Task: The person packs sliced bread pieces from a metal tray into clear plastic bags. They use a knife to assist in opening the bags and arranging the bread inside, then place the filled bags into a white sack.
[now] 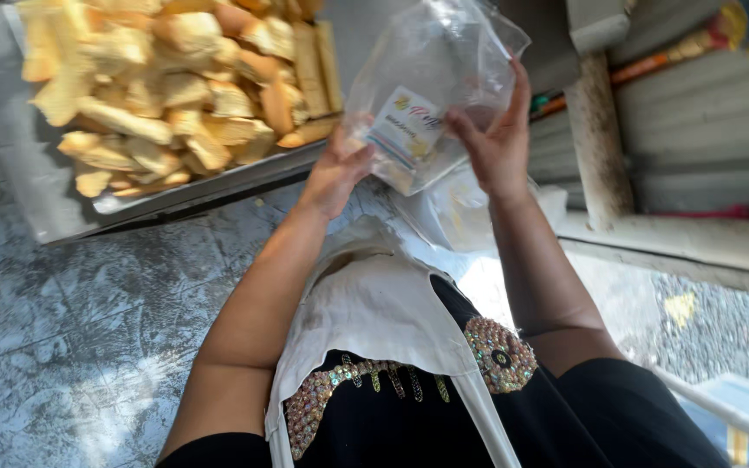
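Beside a far-left metal tray (62, 221) of golden crackers (175, 87), both the left hand (335, 173) and right hand (498, 143) pinch a clear plastic bag (431, 95), spreading its mouth, seemingly for filling.

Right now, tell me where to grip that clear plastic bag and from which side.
Grip the clear plastic bag at its lower edge beside the printed label, from both sides, as the left hand and right hand do. The film is limp and crumpled, so it probably sags unless pinched at two points.
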